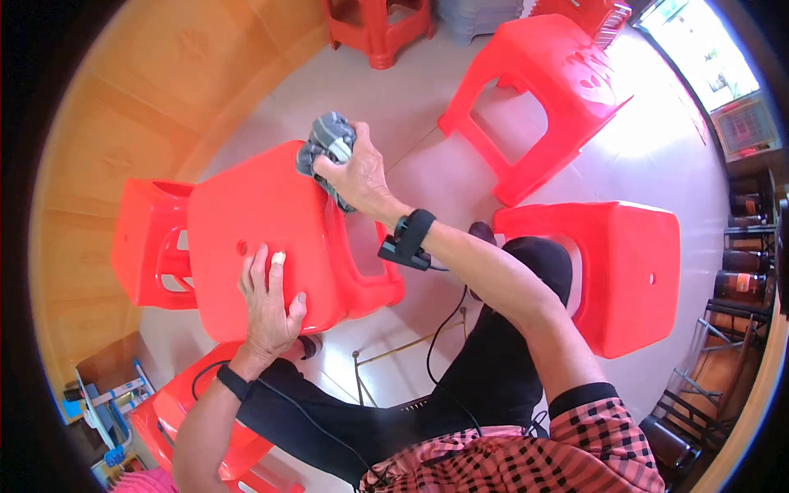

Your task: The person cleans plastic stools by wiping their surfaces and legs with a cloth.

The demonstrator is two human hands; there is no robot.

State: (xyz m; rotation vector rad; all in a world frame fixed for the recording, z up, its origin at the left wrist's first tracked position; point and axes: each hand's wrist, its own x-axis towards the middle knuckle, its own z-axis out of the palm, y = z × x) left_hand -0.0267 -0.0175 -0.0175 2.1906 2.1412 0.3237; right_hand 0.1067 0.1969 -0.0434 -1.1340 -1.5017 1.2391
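Note:
In front of me is a red plastic stool (263, 197), its seat turned toward me and a small round hole in it. My left hand (273, 308) lies on the seat just below that hole, fingers spread; one fingertip has a white covering. At the stool's far right corner, my right hand (359, 171) grips a bunched grey striped cloth (331, 131). The cloth is against the stool's edge, and part of it hangs down along the side.
Other red stools stand to the left (148, 238), at lower left (238, 444), at upper right (534, 90) and right (633, 279). A stacked red stool (382, 29) is at the back. A thin metal frame (394, 349) lies on the tiled floor near my feet. Dark cables run from my wrists.

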